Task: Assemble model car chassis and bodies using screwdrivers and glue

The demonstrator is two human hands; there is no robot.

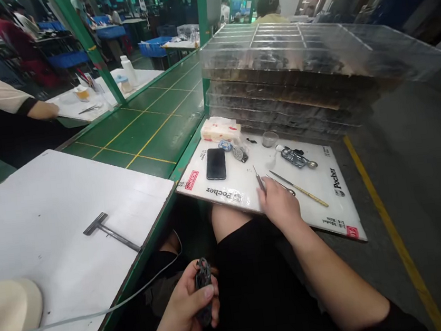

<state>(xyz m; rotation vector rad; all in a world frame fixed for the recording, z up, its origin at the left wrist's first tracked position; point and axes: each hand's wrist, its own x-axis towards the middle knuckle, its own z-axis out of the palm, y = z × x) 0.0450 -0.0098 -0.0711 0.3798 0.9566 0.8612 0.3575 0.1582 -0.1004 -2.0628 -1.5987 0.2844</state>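
Above my lap, my left hand [192, 304] is closed around a small dark grey moulded part [203, 279] with openings in its upper end. My right hand [281, 201] is over the near edge of the white board [242, 184], its fingers closed on a thin pointed tool with a dark handle [261, 183]. Just beside that hand lie a dark metal tool with a finger loop [290, 191], partly covered, and a slim yellow-handled file [303, 189]. Farther back on the board is a dark grey and silver part [295, 157].
A phone [215, 164], a tissue pack [220, 129], small bagged pieces [239, 151] and a clear cup [270, 138] occupy the board. Stacked clear trays [297, 71] rise behind. At left, a T-shaped metal tool [111, 232] and cable [139, 291] cross the white table [58, 205]; a co-worker's arm [41, 110] is beyond.
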